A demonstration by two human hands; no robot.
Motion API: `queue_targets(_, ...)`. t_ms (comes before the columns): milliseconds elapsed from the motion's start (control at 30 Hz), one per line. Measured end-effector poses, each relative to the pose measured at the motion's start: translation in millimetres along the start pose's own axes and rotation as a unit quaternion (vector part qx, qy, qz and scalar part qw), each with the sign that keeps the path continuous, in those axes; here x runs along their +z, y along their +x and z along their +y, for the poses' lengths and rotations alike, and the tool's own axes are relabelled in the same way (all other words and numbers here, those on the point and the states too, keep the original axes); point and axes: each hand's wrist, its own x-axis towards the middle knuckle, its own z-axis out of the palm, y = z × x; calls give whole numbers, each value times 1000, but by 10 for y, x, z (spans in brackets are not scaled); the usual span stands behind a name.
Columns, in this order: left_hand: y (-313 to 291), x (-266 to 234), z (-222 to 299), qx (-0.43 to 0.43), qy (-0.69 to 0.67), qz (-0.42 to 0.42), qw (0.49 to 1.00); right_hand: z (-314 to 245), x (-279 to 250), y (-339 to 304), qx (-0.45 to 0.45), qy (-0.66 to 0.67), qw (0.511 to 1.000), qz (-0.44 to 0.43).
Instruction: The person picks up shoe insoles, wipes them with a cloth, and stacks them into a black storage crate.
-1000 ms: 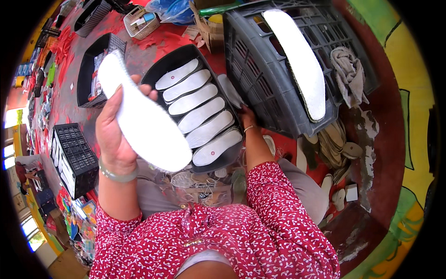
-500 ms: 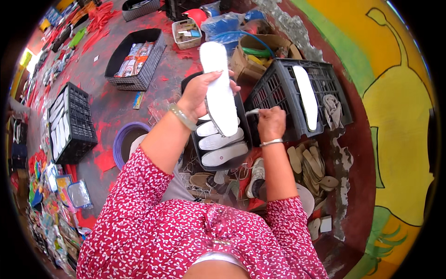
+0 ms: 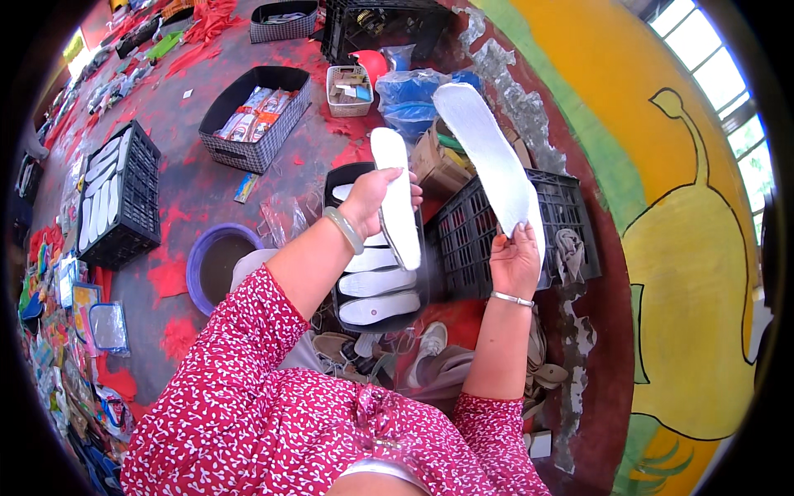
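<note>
My left hand (image 3: 372,202) grips a white shoe insole (image 3: 403,227) by its middle, with the fingers wrapped round its far edge. Another white insole (image 3: 488,145) is held up by its lower end between the thumb and fingers of my right hand (image 3: 515,263). Below my left hand stands a dark bin (image 3: 342,177) with several white insoles (image 3: 376,283) laid side by side in it. Under the raised insole, to the right, is a black plastic crate (image 3: 459,248) with a grey cloth (image 3: 569,255) hanging on its side.
A second black crate (image 3: 142,194) of insoles stands at the left, near a purple basin (image 3: 198,277) of murky liquid. Farther back are a woven basket (image 3: 256,153) of packets, a small white basket (image 3: 349,107) and a cardboard box (image 3: 438,165). The painted wall (image 3: 686,314) rises at the right.
My right hand has taken the insole from the top of the black crate and raised it. The view has shifted, and my left hand keeps its insole over the bin.
</note>
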Motion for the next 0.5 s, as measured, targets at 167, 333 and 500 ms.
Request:
queue_targets(167, 85, 158, -156, -9, -49, -66, 997, 127, 182, -19, 5, -2, 999, -48)
queue_targets(333, 123, 228, -153, -5, -84, -100, 991, 185, 448, -119, -111, -122, 984, -71)
queue_targets(500, 73, 281, -94, 58, -82, -76, 992, 218, 489, -213, -367, -548, 726, -193)
